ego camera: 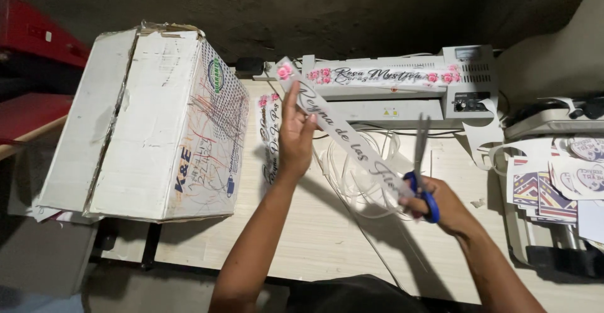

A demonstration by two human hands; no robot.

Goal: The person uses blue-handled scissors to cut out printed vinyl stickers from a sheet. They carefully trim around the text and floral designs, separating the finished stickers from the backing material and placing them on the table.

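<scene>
Holding the laminated strip [343, 134] taut between both hands: my left hand [294, 138] pinches its far end by the pink flower print, and my right hand [440, 205] grips the blue-handled scissors [423, 174], blades parted and pointing away, while also pinning the strip's near end. It hangs above the wooden table [302, 237], running from far left to near right. For a clean trim, I judge the blades should follow the clear margin in long strokes, tension kept even. Loose white offcuts [362, 181] lie beneath. Farther off, a laminator [409, 93] carries a second printed strip; a scuffed cardboard box [157, 124] stands left, printed stickers [560, 181] right.
</scene>
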